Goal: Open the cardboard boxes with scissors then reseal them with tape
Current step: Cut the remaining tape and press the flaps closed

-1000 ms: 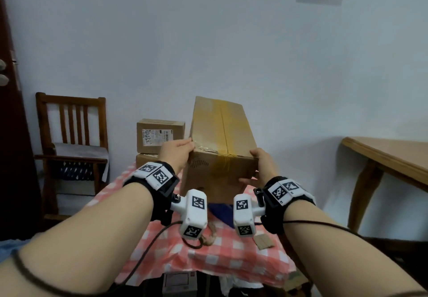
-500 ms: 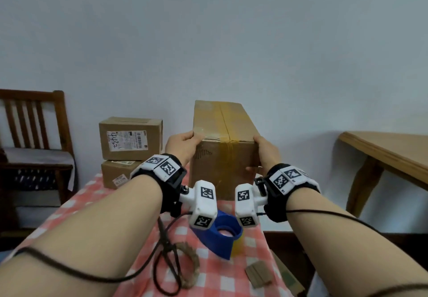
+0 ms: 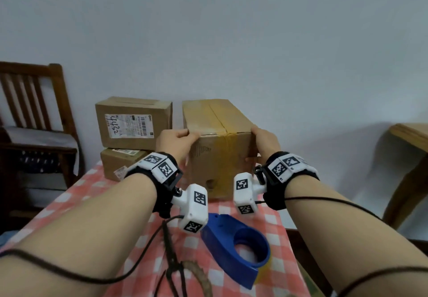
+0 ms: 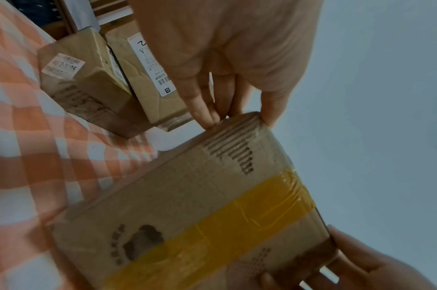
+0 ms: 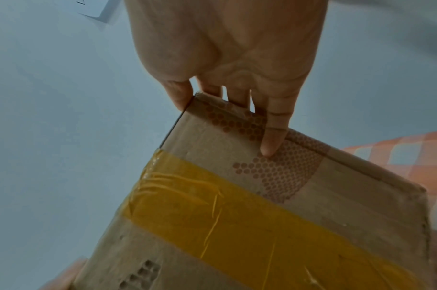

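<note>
Both hands [image 3: 178,143] [image 3: 264,141] clasped round the taped box [image 3: 217,148].

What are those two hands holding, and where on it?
The taped cardboard box: left hand grips its near upper left corner, right hand its near upper right corner.

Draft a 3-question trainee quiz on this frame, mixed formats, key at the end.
1. True or false: the large taped box is lifted clear of the checked tablecloth.
2. Multiple choice: where does the blue tape dispenser lie? A) on the chair B) on the tablecloth, nearer the person than the large box C) on top of the stacked boxes
3. Fill in: the left hand and right hand hold the large box at its upper near ____.

Key: 1 false, its base sits on the cloth; 2 B; 3 corners.
</note>
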`<state>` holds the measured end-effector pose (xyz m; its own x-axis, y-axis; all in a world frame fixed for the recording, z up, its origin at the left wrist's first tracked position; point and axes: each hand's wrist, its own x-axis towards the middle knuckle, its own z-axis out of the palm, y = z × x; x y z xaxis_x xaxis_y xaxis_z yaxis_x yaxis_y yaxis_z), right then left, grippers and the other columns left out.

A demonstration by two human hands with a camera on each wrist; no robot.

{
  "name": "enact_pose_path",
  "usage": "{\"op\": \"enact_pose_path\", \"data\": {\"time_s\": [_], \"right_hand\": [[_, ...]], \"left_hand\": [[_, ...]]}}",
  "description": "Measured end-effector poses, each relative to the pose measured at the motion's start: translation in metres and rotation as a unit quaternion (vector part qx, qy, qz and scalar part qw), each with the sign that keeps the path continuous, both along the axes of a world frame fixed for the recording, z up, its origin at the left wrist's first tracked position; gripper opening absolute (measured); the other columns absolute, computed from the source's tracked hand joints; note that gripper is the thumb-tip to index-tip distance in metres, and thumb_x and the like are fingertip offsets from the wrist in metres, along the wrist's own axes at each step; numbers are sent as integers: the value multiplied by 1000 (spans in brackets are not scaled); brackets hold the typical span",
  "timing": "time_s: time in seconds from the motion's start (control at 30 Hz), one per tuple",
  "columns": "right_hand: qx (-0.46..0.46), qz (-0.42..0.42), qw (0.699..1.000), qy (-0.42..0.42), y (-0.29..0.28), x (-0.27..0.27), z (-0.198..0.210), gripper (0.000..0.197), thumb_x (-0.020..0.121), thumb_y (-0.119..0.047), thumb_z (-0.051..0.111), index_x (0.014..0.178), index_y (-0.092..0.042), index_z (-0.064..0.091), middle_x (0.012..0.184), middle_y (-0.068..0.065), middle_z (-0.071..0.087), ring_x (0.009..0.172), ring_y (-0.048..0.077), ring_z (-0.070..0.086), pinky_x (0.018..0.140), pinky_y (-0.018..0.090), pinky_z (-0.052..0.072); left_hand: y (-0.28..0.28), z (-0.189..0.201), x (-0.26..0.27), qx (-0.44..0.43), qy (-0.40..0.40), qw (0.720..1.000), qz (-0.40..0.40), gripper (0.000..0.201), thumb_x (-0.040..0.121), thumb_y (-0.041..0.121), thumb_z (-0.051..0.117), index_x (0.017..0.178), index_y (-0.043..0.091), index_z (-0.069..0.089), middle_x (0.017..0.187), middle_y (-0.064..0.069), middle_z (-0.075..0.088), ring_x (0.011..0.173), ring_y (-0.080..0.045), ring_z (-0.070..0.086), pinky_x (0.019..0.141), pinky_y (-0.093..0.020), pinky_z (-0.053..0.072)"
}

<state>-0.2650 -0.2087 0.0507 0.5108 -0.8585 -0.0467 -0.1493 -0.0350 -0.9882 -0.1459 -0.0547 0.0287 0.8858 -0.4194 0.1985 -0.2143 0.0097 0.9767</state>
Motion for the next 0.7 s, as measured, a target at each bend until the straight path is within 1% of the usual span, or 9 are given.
{"op": "enact_pose_path", "data": {"time_s": [0.07,0.13,0.17,0.27,0.37,0.43,0.5,0.57,0.7], "right_hand": [[-34,-12,999,2,-11,7,-6,34,97,-27,45,123,-6,54,112,13,61,90,28,59,86,44,52],[-19,-33,999,16,-16,10,-11,62,91,-37,52,145,-13,32,144,12,40,121,35,48,97,49,47],[-4,-35,999,21,-18,9,-13,76,85,-46,56,148,-19,25,148,9,33,126,36,42,97,48,46],[0,28,999,22,-18,7,-20,99,69,-61,72,147,-25,23,138,2,36,124,32,42,96,48,45],[-95,107,978,150,-16,13,-26,135,35,-76,79,147,-46,9,157,2,12,138,34,29,105,58,36],[-164,134,944,252,-14,19,-27,135,37,-74,80,146,-51,3,158,10,-9,142,39,18,111,53,32],[-208,125,925,294,-13,24,-28,126,51,-63,83,148,-46,5,155,16,-9,137,40,28,108,45,38],[-253,95,917,294,-17,28,-27,109,62,-52,81,149,-35,17,152,19,9,123,36,46,102,35,44],[-283,73,915,277,-28,20,-23,88,65,-35,79,142,-24,38,136,13,48,122,27,47,101,31,43]], "left_hand": [[-3,-4,1,-6,19,1000,-14,31,64,49,81,71,19,75,80,-3,75,82,-20,71,80,-35,57],[-11,-7,1,-8,44,998,-41,26,78,35,77,70,10,73,74,-9,74,74,-22,71,75,-33,58],[-15,-8,1,2,47,998,-49,24,83,28,73,72,7,72,73,-11,73,73,-23,71,75,-33,58],[-27,-11,6,43,57,997,-37,14,88,12,61,90,4,71,73,-9,70,67,-21,67,76,-35,59],[-31,-18,17,85,87,989,-79,42,89,-7,43,126,8,57,96,-21,65,64,-23,58,65,-34,51],[-34,-21,17,140,61,979,-132,58,86,-14,35,140,7,45,133,-21,54,103,-29,61,88,-38,51],[-35,-24,14,191,17,966,-176,67,83,-19,30,145,7,38,147,-10,42,136,-24,40,111,-36,34],[-37,-26,11,209,-22,957,-202,71,81,-22,26,145,8,38,149,-8,40,140,-20,33,113,-27,27],[-41,-29,11,232,-29,955,-183,65,83,-22,28,140,5,46,144,-11,47,137,-21,39,112,-27,29]]}}
